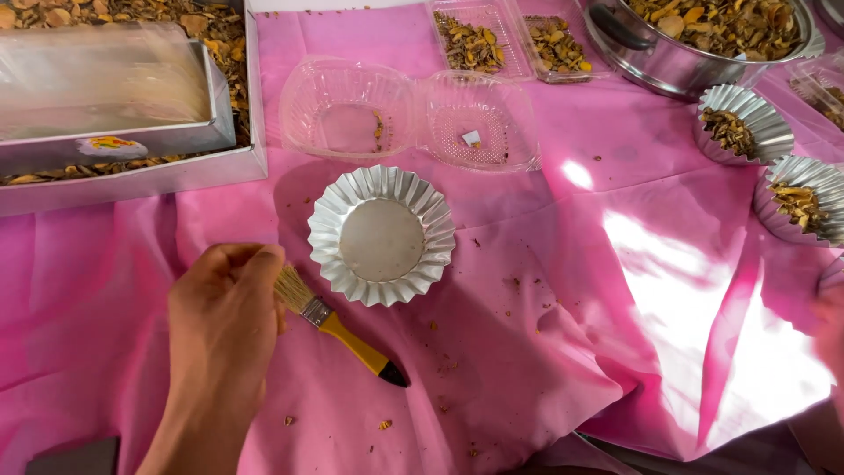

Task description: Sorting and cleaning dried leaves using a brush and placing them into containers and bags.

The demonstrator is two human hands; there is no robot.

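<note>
My left hand [224, 325] hovers low over the pink cloth at the lower left, fingers curled in. Its fingertips touch the bristle end of a small paintbrush [347, 339] with a yellow handle and black tip, which lies on the cloth pointing to the lower right. I cannot tell whether the fingers grip the bristles. Just above the brush sits an empty fluted foil cup [381, 236]. Only a blurred sliver of my right hand [832, 325] shows at the right edge, and its fingers are hidden.
Behind the cup lies an open clear plastic clamshell [409, 114]. Two clear trays of dried pieces [510, 40], a steel pot of them [703, 35] and two filled foil cups [743, 123] stand at the back right. A metal tray [132, 176] sits at the back left. Crumbs dot the cloth.
</note>
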